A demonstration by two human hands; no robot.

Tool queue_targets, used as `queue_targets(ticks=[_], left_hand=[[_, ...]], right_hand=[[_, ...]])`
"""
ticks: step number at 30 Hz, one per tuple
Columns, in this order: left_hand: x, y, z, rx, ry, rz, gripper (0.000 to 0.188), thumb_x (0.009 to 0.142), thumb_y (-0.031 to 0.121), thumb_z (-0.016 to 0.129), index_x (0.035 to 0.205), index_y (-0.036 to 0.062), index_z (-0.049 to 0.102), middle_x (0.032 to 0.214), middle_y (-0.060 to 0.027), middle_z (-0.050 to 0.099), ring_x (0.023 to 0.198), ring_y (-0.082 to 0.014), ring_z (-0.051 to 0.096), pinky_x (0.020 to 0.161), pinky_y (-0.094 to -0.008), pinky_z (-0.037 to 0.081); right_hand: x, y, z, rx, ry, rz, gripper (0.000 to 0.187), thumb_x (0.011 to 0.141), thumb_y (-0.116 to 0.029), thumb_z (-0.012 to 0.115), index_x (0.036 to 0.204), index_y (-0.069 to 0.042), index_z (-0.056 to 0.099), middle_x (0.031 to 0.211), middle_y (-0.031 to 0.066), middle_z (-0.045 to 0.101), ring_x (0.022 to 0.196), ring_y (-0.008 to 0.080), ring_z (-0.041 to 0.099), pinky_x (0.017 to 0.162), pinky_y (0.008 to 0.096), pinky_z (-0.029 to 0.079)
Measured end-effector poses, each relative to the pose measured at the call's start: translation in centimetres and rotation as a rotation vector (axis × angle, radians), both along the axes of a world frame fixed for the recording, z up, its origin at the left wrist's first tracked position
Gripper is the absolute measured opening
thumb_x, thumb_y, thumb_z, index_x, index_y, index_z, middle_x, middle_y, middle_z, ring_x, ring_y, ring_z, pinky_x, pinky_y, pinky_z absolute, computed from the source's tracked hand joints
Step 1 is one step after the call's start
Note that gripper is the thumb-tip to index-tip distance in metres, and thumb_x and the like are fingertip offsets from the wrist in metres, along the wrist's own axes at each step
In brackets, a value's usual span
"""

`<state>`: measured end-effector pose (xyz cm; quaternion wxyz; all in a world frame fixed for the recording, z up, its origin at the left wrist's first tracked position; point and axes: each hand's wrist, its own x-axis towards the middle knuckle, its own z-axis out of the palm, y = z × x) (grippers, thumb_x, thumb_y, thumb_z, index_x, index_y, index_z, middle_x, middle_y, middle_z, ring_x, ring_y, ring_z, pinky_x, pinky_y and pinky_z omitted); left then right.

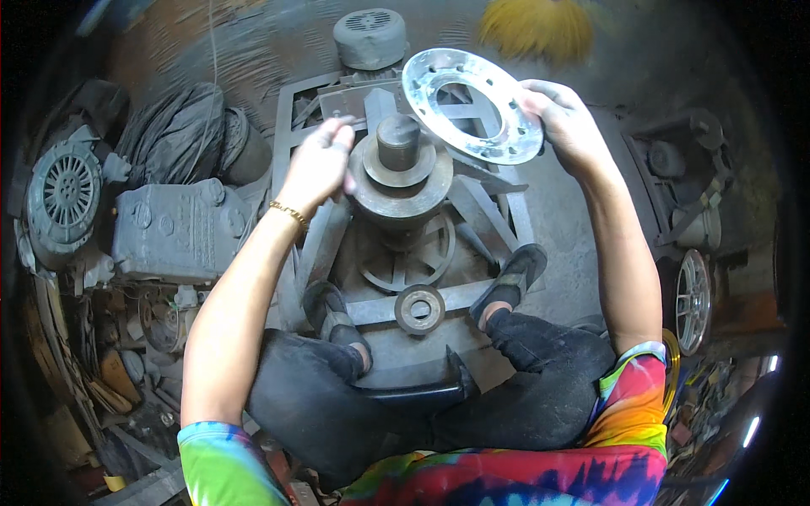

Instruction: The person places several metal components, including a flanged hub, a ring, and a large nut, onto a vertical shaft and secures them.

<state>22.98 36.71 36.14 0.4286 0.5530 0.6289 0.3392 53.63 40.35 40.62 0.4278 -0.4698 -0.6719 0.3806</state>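
Observation:
My right hand [564,125] grips the right edge of a flat silvery metal ring [451,126] with a large centre hole and smaller holes around it. The ring is held tilted in the air, to the right of an upright threaded shaft [398,145]. Around the shaft's base sit stepped round metal flanges [401,198]. Beside them on the left is my left hand [322,160], fingers curled in and slightly blurred; whatever may be in them cannot be made out. Below the shaft are a spoked wheel [439,263] and a small thick metal ring [419,309].
A metal frame [371,310] surrounds the shaft, with my feet against it. A motor [369,39] stands at the far end. Dusty engine parts [181,229] crowd the left. On the right are a machine stand [658,190] and an alloy wheel [692,302]. Yellow bristles [537,27] show at the top.

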Motion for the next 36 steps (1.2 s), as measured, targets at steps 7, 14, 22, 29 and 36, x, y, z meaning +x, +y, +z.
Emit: queue_targets(ticks=[7,14,22,29,36], left_hand=[[0.7,-0.8,3.1,0.152,-0.276,0.084,0.044,0.098,0.04,0.052,0.12,0.0027,0.057,0.071,-0.0058,0.061,0.052,-0.0092,0.055,0.041,-0.0209,0.039],[0.7,-0.7,0.4,0.119,-0.134,0.05,0.022,0.094,0.009,0.057,0.113,-0.0008,0.058,0.074,-0.0025,0.063,0.056,-0.0069,0.056,0.051,-0.0212,0.042],[-0.3,-0.1,-1.6,0.056,-0.024,0.016,0.018,0.09,0.014,0.062,0.102,0.0003,0.06,0.071,-0.0028,0.063,0.053,-0.0081,0.056,0.044,-0.0233,0.043],[0.4,0.2,-1.6,-0.048,-0.164,0.019,0.026,0.089,0.022,0.07,0.099,0.0003,0.06,0.073,-0.0035,0.064,0.052,-0.0059,0.055,0.039,-0.0196,0.041],[0.4,0.4,-1.7,-0.06,-0.18,-0.002,0.026,0.088,0.02,0.071,0.096,-0.0022,0.062,0.072,-0.0038,0.065,0.051,-0.0058,0.054,0.039,-0.0196,0.039]], right_hand=[[-3.1,1.6,-1.6,-0.1,-0.162,0.138,0.033,0.091,-0.029,0.057,0.101,0.002,0.065,0.074,0.002,0.059,0.062,0.009,0.051,0.053,0.0251,0.041],[-5.7,2.1,-3.2,-0.175,-0.33,0.132,0.038,0.089,-0.027,0.055,0.102,0.006,0.068,0.083,0.0191,0.068,0.078,0.0253,0.064,0.075,0.0364,0.048],[-5.9,1.1,-4.8,-0.348,-0.247,0.184,0.039,0.095,-0.033,0.054,0.099,0.004,0.065,0.066,0.0062,0.058,0.053,0.013,0.055,0.05,0.0279,0.045],[-6.1,1.1,-4.7,-0.337,-0.262,0.205,0.037,0.09,-0.027,0.058,0.105,0.007,0.066,0.075,0.0113,0.066,0.06,0.0151,0.062,0.053,0.0301,0.05],[-6.1,1.2,-4.4,-0.325,-0.249,0.211,0.033,0.09,-0.031,0.061,0.091,0.001,0.066,0.072,0.0071,0.062,0.059,0.013,0.058,0.051,0.0268,0.047]])
